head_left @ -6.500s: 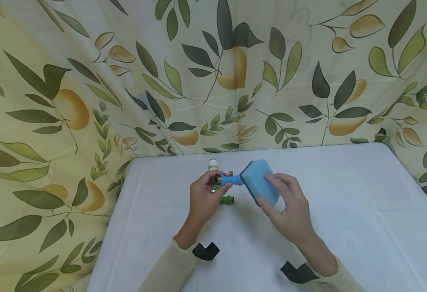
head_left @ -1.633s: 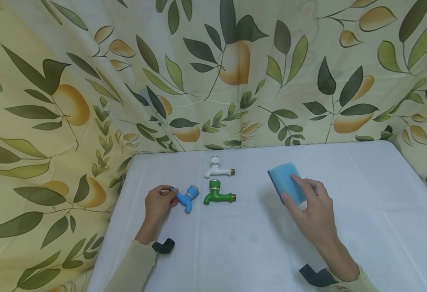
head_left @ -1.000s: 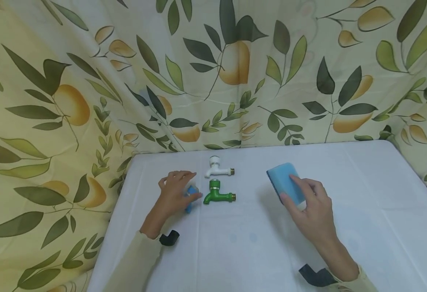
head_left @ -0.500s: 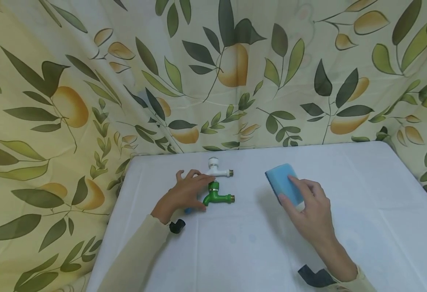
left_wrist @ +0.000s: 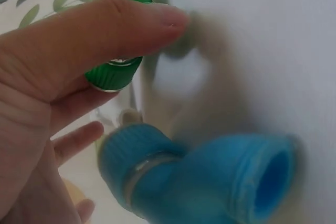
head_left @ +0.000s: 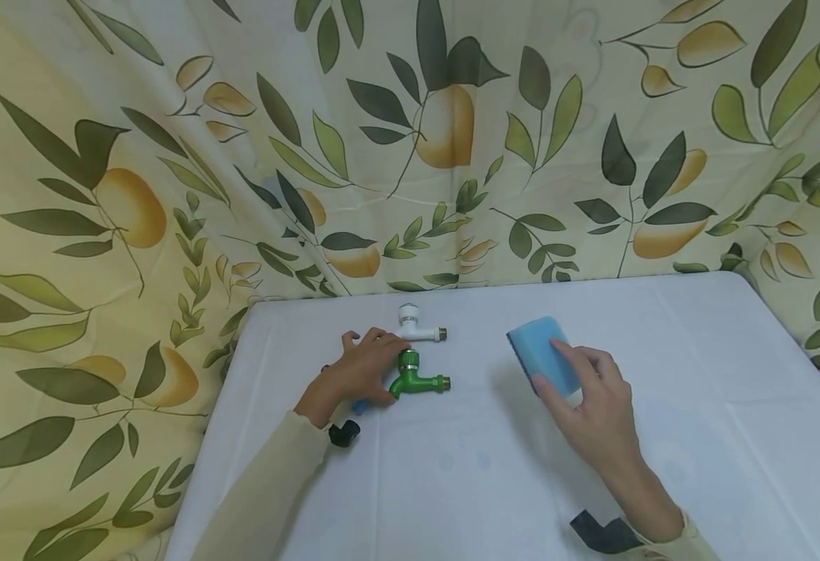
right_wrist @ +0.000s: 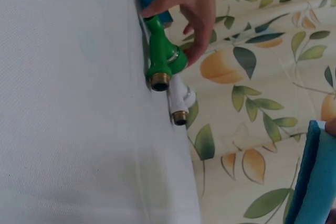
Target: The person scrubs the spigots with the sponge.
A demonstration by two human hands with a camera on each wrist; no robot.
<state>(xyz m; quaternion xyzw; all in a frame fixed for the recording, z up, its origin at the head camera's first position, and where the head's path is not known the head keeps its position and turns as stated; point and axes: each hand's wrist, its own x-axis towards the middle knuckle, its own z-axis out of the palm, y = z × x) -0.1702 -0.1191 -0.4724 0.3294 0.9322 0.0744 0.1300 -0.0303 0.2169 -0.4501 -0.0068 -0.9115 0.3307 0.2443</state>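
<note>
My left hand (head_left: 361,370) pinches a green tap (head_left: 420,383), with the thumb by its spout and the index finger at its knob. In the left wrist view the thumb crosses in front of the green tap (left_wrist: 116,74). Under that hand lies a blue tap (left_wrist: 199,177), mostly hidden in the head view. My right hand (head_left: 595,413) holds a light blue sponge (head_left: 543,351) above the table, thumb on one side and fingers on the other. The right wrist view shows only an edge of the sponge (right_wrist: 312,182).
A white tap (head_left: 420,333) lies just behind the green one, near the far edge of the white-covered table (head_left: 494,499). A leaf-and-fruit patterned curtain (head_left: 277,140) hangs behind and to the left.
My left hand has released the blue tap on the table's left and moved right to the green tap. Earlier both hands worked the sponge against the blue tap; the right still holds the sponge.
</note>
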